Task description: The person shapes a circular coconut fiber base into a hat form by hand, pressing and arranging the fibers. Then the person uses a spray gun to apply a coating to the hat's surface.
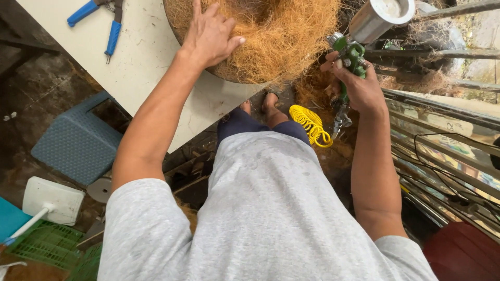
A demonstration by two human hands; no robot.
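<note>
- The left hand (pixel 211 34) lies flat and open, fingers spread, on the near left edge of a round mound of orange-brown coconut fibre (pixel 276 34).
- That fibre mound sits on the far end of a pale off-white bench (pixel 140 62), its rounded edge hanging a little past the bench's near corner.
- The right hand (pixel 359 86) is closed around the grip of a green spray gun with a shiny metal cup on top (pixel 354 52); the gun is held just to the right of the fibre mound, beside it, with its nozzle end close to the fibres.
- Whether the nozzle touches the fibres cannot be told.
- A coiled yellow air hose (pixel 310 122) hangs below the gun's handle, near the person's bare feet (pixel 260 104).
- Pliers with blue handles (pixel 101 21) lie on the far left part of the bench, well apart from both hands.
- Below the bench on the left, a blue-grey plastic stool (pixel 78 143) stands on the dark floor.
- Near the stool lie a white plastic block with a white handle (pixel 49 200) and a green plastic crate (pixel 49 247).
- On the right runs a metal railing of grey bars (pixel 442 109), with loose brown fibre around it.
</note>
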